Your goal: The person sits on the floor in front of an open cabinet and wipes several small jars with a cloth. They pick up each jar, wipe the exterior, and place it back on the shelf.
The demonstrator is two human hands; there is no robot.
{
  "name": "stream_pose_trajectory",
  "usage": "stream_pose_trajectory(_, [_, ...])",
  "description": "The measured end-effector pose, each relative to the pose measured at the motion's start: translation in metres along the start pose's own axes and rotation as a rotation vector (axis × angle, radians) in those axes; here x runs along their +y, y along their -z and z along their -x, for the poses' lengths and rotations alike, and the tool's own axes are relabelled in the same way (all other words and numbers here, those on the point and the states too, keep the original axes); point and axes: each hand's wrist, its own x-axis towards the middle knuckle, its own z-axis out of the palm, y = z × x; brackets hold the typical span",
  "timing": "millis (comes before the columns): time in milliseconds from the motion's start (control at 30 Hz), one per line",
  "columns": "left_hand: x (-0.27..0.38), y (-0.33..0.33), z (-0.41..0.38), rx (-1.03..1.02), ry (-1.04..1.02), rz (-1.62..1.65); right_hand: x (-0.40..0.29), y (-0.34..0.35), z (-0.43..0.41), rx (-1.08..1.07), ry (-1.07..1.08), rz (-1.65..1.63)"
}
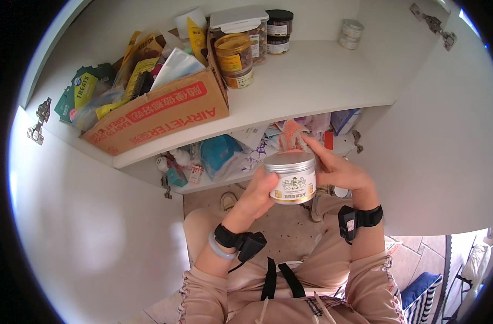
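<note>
My left hand [252,196] grips a round jar [293,184] by its left side, thumb across the front. The jar has a silver metal screw lid, now on, and a white label with printed figures and writing. In my right hand [343,172] is a bunched orange-and-grey cloth [293,135], held behind and to the right of the jar. Some of the cloth is hidden by the jar and fingers. Both hands are in front of the lower compartment of an open white cabinet, over my lap.
On the upper shelf [311,85] stand a cardboard box [161,113] of packets, stacked amber-lidded jars [234,60], a clear food container [238,24], black-lidded jars [279,30] and small tins [350,34]. Bags, including a blue pack [220,152], fill the lower shelf. Open doors [441,162] flank me.
</note>
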Motion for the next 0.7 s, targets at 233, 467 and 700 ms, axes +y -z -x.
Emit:
stream_pose_trajectory(233, [0.0, 0.002, -0.004, -0.01, -0.025, 0.073, -0.008, -0.006, -0.01, 0.35, -0.068, -0.003])
stream_pose_trajectory(467, [0.008, -0.002, -0.004, 0.07, -0.044, -0.054, -0.031, -0.005, -0.003, 0.815, 0.266, 0.092])
stream_pose_trajectory(700, [-0.007, 0.001, -0.002, 0.085, -0.094, -0.826, -0.03, -0.029, -0.015, 0.227, 0.365, 0.386])
